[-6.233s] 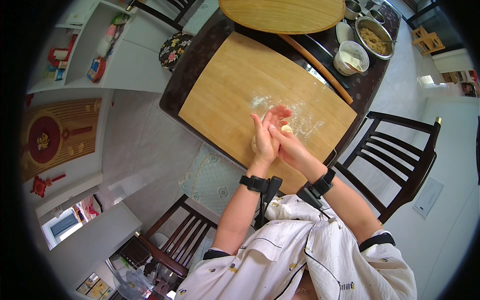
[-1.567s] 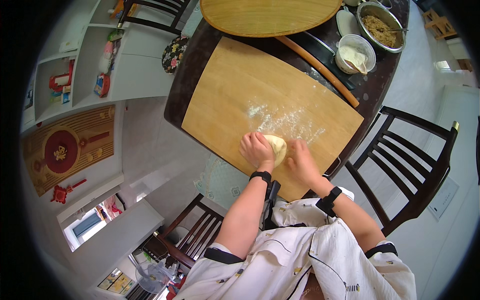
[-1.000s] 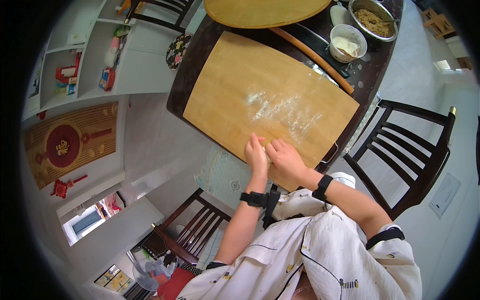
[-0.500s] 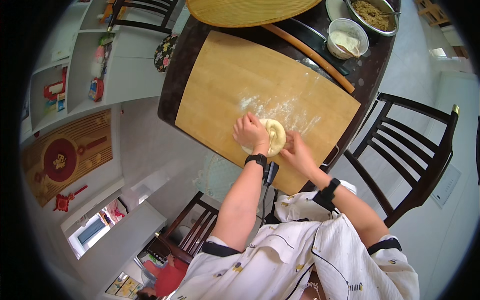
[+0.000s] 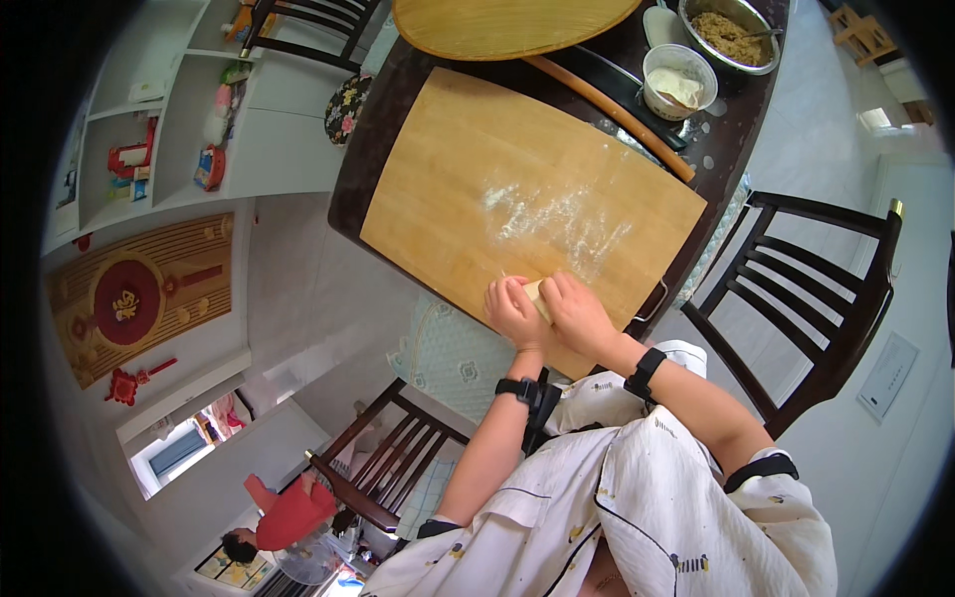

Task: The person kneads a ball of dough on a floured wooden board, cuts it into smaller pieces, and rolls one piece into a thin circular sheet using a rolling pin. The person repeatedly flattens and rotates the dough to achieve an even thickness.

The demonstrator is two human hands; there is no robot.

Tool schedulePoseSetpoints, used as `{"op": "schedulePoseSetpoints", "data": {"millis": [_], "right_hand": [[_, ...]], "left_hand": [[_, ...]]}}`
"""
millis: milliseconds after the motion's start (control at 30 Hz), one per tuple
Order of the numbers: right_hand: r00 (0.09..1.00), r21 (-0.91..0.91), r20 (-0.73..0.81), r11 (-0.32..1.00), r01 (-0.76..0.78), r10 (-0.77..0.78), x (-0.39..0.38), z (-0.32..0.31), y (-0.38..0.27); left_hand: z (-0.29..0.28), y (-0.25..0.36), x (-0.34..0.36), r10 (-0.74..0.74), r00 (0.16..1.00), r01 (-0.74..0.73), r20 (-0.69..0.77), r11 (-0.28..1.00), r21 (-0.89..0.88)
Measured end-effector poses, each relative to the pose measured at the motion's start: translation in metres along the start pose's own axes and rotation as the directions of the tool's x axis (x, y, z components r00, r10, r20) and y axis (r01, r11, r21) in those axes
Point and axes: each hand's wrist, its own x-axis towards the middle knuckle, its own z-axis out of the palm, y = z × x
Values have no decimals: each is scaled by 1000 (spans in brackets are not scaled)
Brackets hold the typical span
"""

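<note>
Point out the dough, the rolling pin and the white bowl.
dough (image 5: 535,296), head view, the pale strip showing between the two hands.
rolling pin (image 5: 609,117), head view, mid-shaft, beyond the board.
white bowl (image 5: 665,99), head view, its near outer wall.

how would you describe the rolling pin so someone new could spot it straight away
Find the big pale wooden board on the dark table. Along its far edge lies the rolling pin, beside a small white bowl. It is the only long, thin wooden stick there.

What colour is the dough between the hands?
Pale cream dough, seen in the head view between the left hand and right hand.
</note>
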Motion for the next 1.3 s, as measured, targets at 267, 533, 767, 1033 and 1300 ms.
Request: {"op": "schedulePoseSetpoints", "data": {"millis": [267, 533, 767, 1033, 1300], "right_hand": [[963, 116, -232, 987, -112, 136, 9, -5, 26], [773, 767, 88, 453, -455, 629, 14, 16, 39], [864, 456, 2, 768, -449, 504, 34, -12, 16], [995, 160, -41, 983, -86, 94, -2, 0, 9], [942, 217, -125, 935, -280, 311, -18, -9, 47]], "left_hand": [[47, -18, 48, 182, 983, -161, -5, 881, 444], [83, -18, 106, 95, 992, -28, -88, 821, 570], [7, -7, 98, -512, 597, 733, 617, 661, -160], [11, -1, -1, -65, 995, 59, 76, 996, 69], [64, -6, 41, 172, 984, -171, 48, 823, 542]]}}
